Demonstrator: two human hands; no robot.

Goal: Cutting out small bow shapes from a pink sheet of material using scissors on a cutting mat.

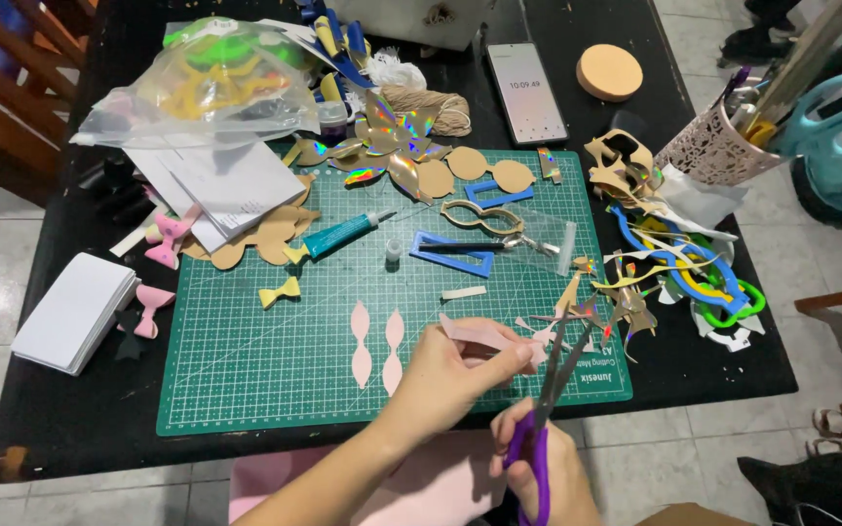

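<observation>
Right hand (548, 468) nearest the lens, closed around purple-handled scissors (550, 390); left hand (450, 375) pinching a pink paper strip (484, 338).

I see the right hand's fingers curled through the scissor loops at the near table edge, with the blades slightly parted and angled up and away to the right, their tips beside the strip's right end. The left thumb and fingers are pressed together on the strip, which is pale pink, narrow and flat, its long axis running left to right with a slight downward tilt, held just above the green cutting mat (246, 370). Two pink bow-shaped cutouts (377, 346) lie on the mat just left of that hand. A heap of holographic and gold scraps (616, 302) crowds the mat's right edge near the blade tips. A glue tube (338, 234) lies further back.
</observation>
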